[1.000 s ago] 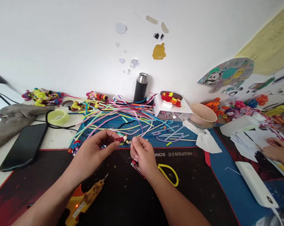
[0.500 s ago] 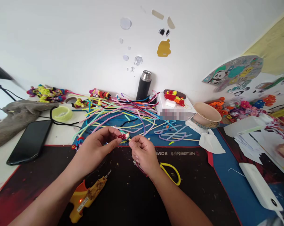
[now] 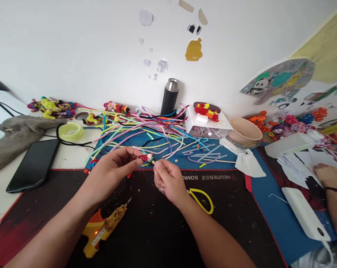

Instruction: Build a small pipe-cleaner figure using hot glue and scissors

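Observation:
Pinched between the thumb and fingers of my left hand [image 3: 114,169] is a small craft figure [image 3: 145,158] with glittery red, dark green and pale parts. My right hand [image 3: 170,181] is closed at the figure's dark right end, thumb pressed to the forefinger. Whether it grips the figure itself or a small piece on it is hard to make out. A yellow-handled tool [image 3: 203,201] lies partly under my right wrist. Beside my left forearm rests a yellow glue gun [image 3: 105,230], its small light glowing orange.
Colourful pipe cleaners [image 3: 140,128] spread across the back. A black flask [image 3: 170,97] stands by a clear-fronted box [image 3: 210,130] and a bowl [image 3: 246,130]. At left lie a phone [image 3: 33,165] and driftwood [image 3: 15,139]. A co-worker's hand [image 3: 329,176] is at right, near a white device [image 3: 305,212].
The view has tilted slightly. Both hands stay close together, and the figure is turned a little, its dark green part showing more. The co-worker's arm has come further into view at right.

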Demonstrator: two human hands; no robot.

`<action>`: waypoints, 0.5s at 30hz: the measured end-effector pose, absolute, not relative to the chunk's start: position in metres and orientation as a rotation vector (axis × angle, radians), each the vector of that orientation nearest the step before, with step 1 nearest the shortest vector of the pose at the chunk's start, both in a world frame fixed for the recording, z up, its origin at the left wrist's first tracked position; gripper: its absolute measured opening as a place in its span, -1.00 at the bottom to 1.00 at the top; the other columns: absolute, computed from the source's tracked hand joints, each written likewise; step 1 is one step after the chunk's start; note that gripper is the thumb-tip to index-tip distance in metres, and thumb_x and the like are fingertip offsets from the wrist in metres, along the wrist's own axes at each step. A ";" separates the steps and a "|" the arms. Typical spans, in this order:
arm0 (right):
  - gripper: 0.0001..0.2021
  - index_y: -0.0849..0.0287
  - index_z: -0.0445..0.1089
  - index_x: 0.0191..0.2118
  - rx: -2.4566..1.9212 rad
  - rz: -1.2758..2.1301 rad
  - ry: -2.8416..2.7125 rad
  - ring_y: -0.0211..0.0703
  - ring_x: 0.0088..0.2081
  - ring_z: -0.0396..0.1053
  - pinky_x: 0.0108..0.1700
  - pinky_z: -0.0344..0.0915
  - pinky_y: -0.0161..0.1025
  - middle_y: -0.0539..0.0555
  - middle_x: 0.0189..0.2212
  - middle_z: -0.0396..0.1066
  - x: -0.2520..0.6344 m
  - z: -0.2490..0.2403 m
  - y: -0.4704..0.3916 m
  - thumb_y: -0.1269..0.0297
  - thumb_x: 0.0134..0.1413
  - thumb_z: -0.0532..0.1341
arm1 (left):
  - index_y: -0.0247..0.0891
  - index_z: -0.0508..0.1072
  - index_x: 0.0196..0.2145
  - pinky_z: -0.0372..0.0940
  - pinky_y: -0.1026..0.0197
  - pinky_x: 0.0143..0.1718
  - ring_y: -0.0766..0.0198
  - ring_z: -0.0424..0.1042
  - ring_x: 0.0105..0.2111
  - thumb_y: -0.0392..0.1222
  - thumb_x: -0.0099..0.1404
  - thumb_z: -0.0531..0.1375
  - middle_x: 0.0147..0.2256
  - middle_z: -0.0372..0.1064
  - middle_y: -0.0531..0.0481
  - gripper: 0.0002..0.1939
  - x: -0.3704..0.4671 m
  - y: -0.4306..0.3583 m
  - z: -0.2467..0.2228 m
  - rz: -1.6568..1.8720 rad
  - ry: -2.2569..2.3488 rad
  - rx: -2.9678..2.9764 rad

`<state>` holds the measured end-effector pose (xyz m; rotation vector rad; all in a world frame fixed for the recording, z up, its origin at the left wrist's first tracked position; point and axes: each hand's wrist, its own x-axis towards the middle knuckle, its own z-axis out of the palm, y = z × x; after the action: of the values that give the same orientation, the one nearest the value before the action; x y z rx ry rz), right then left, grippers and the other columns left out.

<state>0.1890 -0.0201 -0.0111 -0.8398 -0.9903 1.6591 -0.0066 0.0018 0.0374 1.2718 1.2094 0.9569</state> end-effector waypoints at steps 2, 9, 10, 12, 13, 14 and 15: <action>-0.40 0.07 0.25 -0.47 -0.846 1.624 -1.000 -0.40 -0.70 -0.08 -0.64 -0.11 -0.34 -0.22 -0.71 0.03 0.190 -0.011 -0.019 -0.33 0.28 0.38 | -0.13 0.68 -0.19 0.44 0.17 -0.24 0.10 0.56 -0.23 0.19 0.26 0.51 -0.20 0.64 -0.06 -0.63 -0.006 0.002 0.037 0.953 1.213 1.275; -0.52 0.08 0.34 -0.33 -0.905 1.577 -0.987 -0.41 -0.68 0.08 -0.62 0.00 -0.37 -0.21 -0.60 0.22 0.191 -0.016 -0.018 -0.17 0.16 0.51 | -0.12 0.67 -0.21 0.45 0.16 -0.17 0.10 0.56 -0.19 0.17 0.26 0.52 -0.20 0.63 -0.05 -0.65 -0.007 0.001 0.037 0.967 1.184 1.242; -0.54 0.08 0.35 -0.31 -0.912 1.580 -0.992 -0.42 -0.68 0.10 -0.62 0.02 -0.38 -0.21 -0.57 0.26 0.190 -0.017 -0.018 -0.12 0.13 0.54 | -0.12 0.67 -0.21 0.45 0.16 -0.16 0.10 0.56 -0.19 0.17 0.25 0.53 -0.21 0.63 -0.05 -0.65 -0.007 0.001 0.037 0.971 1.178 1.227; -0.56 0.08 0.35 -0.30 -0.930 1.583 -1.012 -0.41 -0.68 0.11 -0.63 0.04 -0.38 -0.21 -0.57 0.29 0.190 -0.019 -0.019 -0.07 0.12 0.54 | -0.12 0.67 -0.20 0.45 0.15 -0.15 0.10 0.56 -0.19 0.16 0.25 0.53 -0.21 0.63 -0.05 -0.64 -0.007 0.001 0.037 0.973 1.170 1.208; -0.58 0.08 0.35 -0.30 -0.939 1.588 -1.027 -0.40 -0.69 0.11 -0.64 0.04 -0.38 -0.22 -0.60 0.28 0.189 -0.019 -0.019 -0.06 0.14 0.53 | -0.13 0.67 -0.20 0.45 0.15 -0.15 0.10 0.56 -0.20 0.16 0.24 0.53 -0.21 0.63 -0.05 -0.64 -0.007 0.002 0.037 0.971 1.168 1.206; -0.59 0.08 0.36 -0.30 -0.948 1.594 -1.045 -0.39 -0.69 0.10 -0.64 0.05 -0.38 -0.22 -0.63 0.27 0.189 -0.020 -0.020 -0.06 0.16 0.51 | -0.13 0.67 -0.20 0.45 0.15 -0.16 0.11 0.56 -0.20 0.16 0.24 0.53 -0.21 0.63 -0.05 -0.64 -0.007 0.002 0.037 0.969 1.167 1.209; -0.60 0.08 0.37 -0.30 -0.957 1.600 -1.058 -0.38 -0.70 0.09 -0.64 0.05 -0.37 -0.22 -0.66 0.26 0.189 -0.021 -0.020 -0.07 0.17 0.50 | -0.14 0.67 -0.20 0.45 0.16 -0.17 0.11 0.55 -0.21 0.17 0.25 0.53 -0.22 0.62 -0.05 -0.64 -0.007 0.002 0.037 0.966 1.169 1.213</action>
<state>0.1894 -0.0198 -0.0206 -0.9572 -1.0581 1.5997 -0.0066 0.0021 0.0367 1.2135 1.1689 0.9664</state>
